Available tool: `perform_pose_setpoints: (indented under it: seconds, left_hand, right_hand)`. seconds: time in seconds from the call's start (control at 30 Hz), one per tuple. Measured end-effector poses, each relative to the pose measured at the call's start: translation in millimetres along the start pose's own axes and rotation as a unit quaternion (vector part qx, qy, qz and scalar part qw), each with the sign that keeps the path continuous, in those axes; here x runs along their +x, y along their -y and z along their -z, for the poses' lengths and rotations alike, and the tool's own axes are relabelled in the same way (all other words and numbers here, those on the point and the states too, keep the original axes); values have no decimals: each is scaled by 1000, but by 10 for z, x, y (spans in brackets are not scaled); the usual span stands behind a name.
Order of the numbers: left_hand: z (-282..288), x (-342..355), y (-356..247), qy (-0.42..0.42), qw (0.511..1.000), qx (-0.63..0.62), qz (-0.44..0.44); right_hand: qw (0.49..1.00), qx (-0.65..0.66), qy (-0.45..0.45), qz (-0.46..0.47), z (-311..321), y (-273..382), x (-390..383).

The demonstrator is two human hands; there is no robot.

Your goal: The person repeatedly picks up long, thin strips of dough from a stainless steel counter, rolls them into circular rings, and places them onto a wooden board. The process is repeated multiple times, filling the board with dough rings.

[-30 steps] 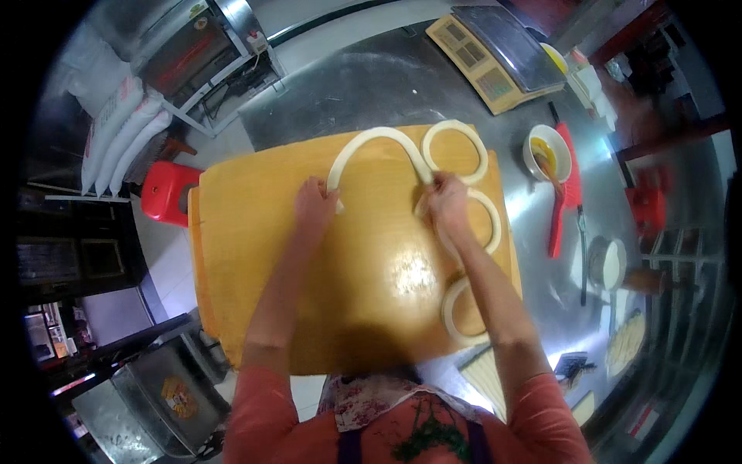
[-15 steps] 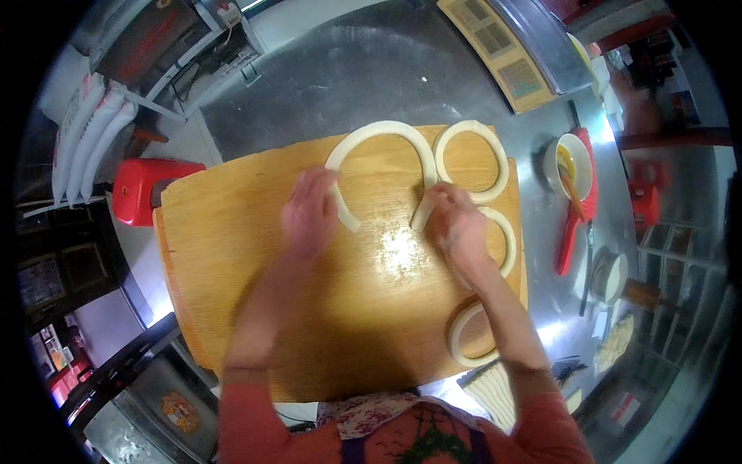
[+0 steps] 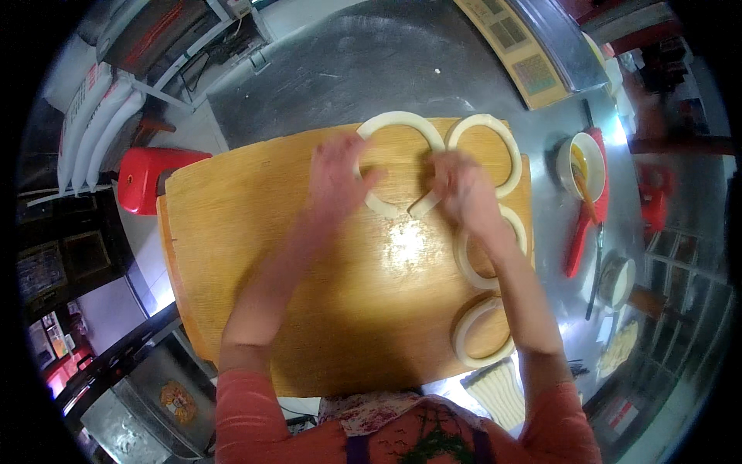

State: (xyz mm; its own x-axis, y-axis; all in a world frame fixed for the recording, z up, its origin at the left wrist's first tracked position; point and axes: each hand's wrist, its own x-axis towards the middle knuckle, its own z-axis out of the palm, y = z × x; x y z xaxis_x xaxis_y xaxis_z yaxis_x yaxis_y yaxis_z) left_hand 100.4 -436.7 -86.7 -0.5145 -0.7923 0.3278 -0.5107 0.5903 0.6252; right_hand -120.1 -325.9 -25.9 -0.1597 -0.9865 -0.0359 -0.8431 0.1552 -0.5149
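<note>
head view, only one here: the pale cream, rope-like dough strand just went from a wide arch to an almost closed loop. a second ago its legs stood well apart with a hand at each; now both tips curl inward and face each other across a small gap, left end and right end near but not touching. so the ring shape is mostly there, join not made. loop lies flat near the far edge of the yellow-brown wooden board, left of the far right corner, top of the arc right at that edge. bare left hand is at the loop's left side, fingers spread loosely, thumb pointing inward over the loop, not pinching the end. bare right hand is over the right side, fingers curled; motion blur, can't tell if they grip the dough. three pale dough rings run down the board's right side: upper ring at the far right corner, right beside the loop (contact unclear), middle ring partly under the right forearm, lower ring toward the near right corner. new loop looks wider than those.
</note>
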Motion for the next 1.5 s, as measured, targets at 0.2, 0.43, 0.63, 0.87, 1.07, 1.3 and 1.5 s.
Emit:
perform_pose_setpoints:
  seconds: [0.2, 0.43, 0.63, 0.87, 1.07, 1.3, 1.5]
  left_hand:
    - [-195, 313, 309, 0, 996, 90, 4]
    - [33, 147, 81, -11, 999, -4, -49]
    - [225, -117, -137, 284, 940, -81, -172]
    - [93, -79, -149, 252, 949, -182, -57]
    - [106, -24, -102, 253, 929, -269, 12]
    - [68, -31, -108, 307, 938, -142, -77]
    - [-45, -228, -449, 208, 973, -21, -99]
  right_hand:
    - [983, -144, -110, 20, -247, -285, 627]
    - [993, -57, -51, 88, -9, -67, 304]
    - [981, -13, 119, 153, -117, -68, -278]
    - [993, 112, 27, 33, -230, 190, -269]
    - [986, 153, 31, -60, -312, 241, -233]
    - [997, -27, 10, 73, -258, 245, -350]
    - [993, 35, 59, 96, -200, -14, -308]
